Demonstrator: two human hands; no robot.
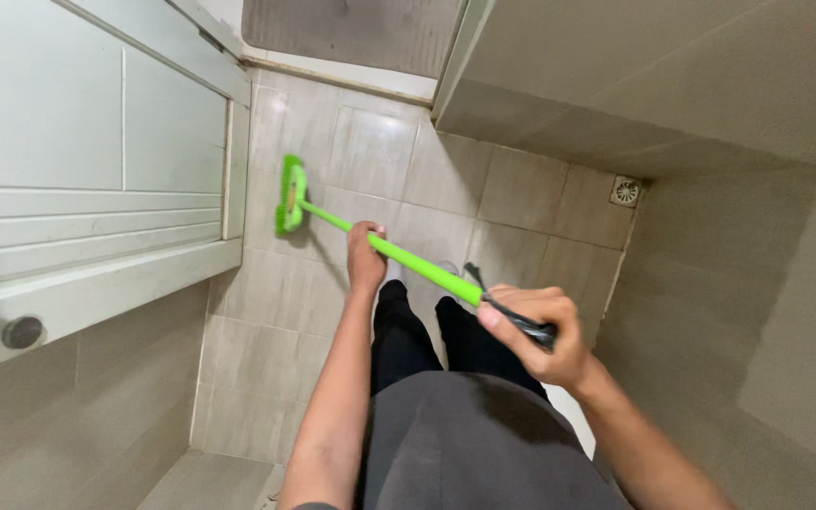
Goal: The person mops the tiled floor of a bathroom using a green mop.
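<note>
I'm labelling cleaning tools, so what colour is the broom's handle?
The broom handle is bright green with a black grip end, clearest in the head view.

- it's a bright green broom (pixel 370 241) with a long thin handle, slanting down across the beige tile floor
- brush head (pixel 288 195) is green too, bristles down on the tiles, right near the white door frame
- top end of the handle has a dark grip with a little loop hanging off it
</note>
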